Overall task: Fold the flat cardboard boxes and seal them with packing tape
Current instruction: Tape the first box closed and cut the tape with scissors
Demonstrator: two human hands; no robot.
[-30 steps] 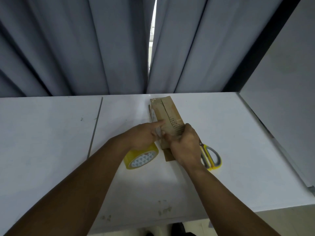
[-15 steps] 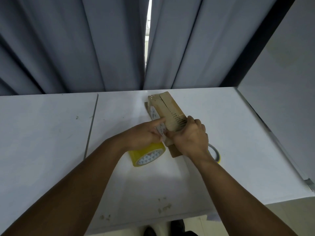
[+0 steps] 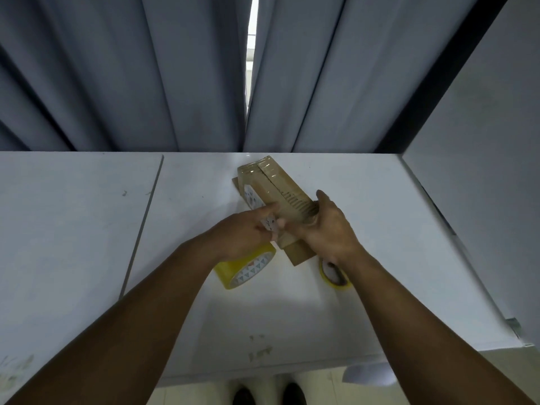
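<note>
**A:** Both hands are on the box (image 3: 273,185), which sits mid-table (image 3: 394,229), lying slantwise on a flat cardboard sheet (image 3: 299,254).

**B:** The right hand (image 3: 330,226) wraps the near end, fingers curled round the right side. That's a firm hold.

**A:** Now the left hand (image 3: 242,232): forefinger straight, pressed to the left face beside the white label. The other fingers curl in on the near end.

**B:** Glossy tape runs along the top seam, wrinkled close to the right hand.

**A:** The yellow tape roll (image 3: 248,271) lies on the table right under the left wrist. The yellow handle of the scissors (image 3: 333,285) peeks out beneath the right wrist.

**B:** A grey curtain (image 3: 117,68) hangs behind, with a slit of light in it.
</note>
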